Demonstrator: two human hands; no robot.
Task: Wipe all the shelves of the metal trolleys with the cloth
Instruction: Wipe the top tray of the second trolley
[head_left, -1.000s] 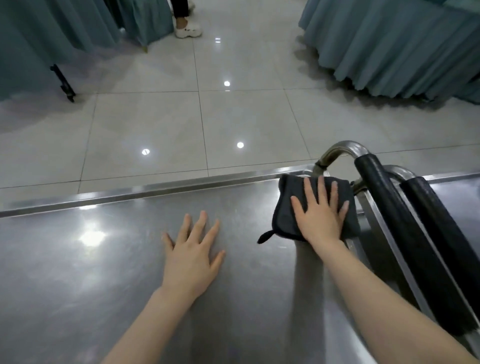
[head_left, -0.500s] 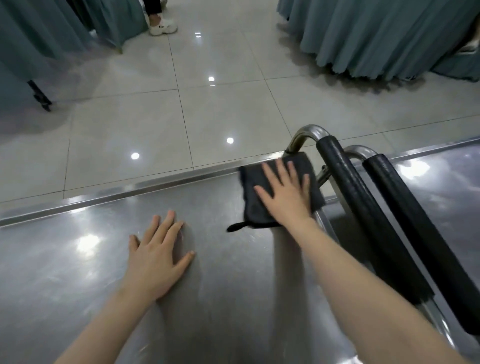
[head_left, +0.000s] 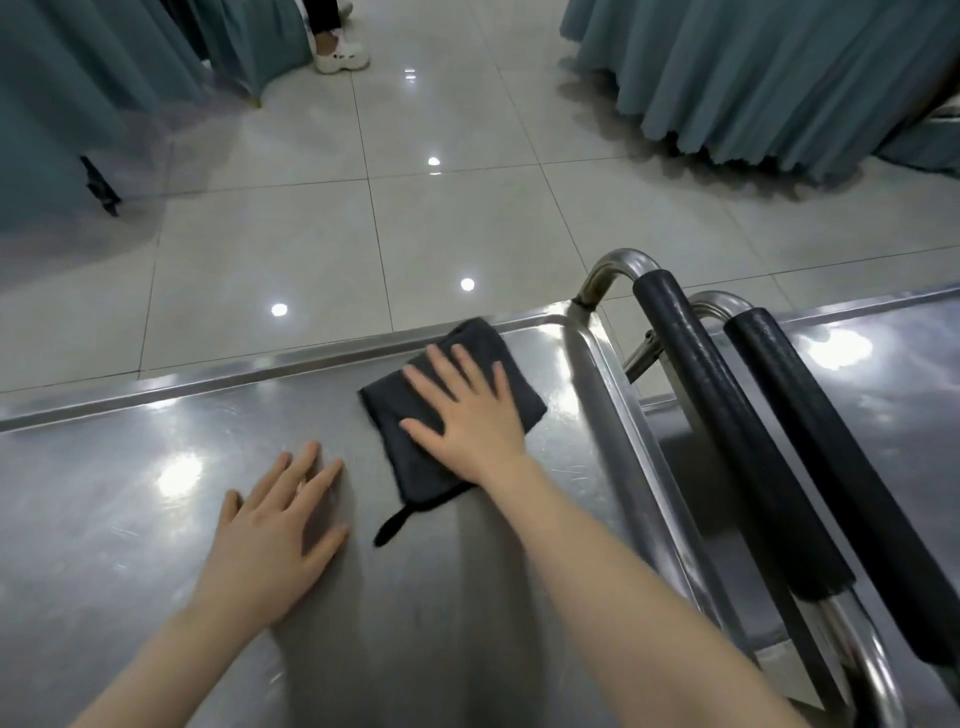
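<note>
Wiping the top shelf of a steel trolley, cloth near the far right corner.
Right hand (head_left: 467, 415) lies flat w/ fingers spread on the dark grey square cloth (head_left: 415, 462), pressing it to the brushed stainless-steel trolley top shelf (head_left: 130, 519). It's palm pressure, no grasp, prob. so the whole cloth drags evenly. Cloth sits just short of the raised far rim (head_left: 208, 376) & near the corner post; its hang loop points back toward the person. Left hand (head_left: 275, 540) rests flat & released on bare metal beside the cloth, holding nothing, likely bracing the trolley vs. the push. Shelf is tray-like: it carries the cloth & both hands. A 2nd trolley shelf (head_left: 883, 395) stands close on the right, w/ two black foam-sleeved handles (head_left: 727, 441) between them. Lower shelves not visible.
</note>
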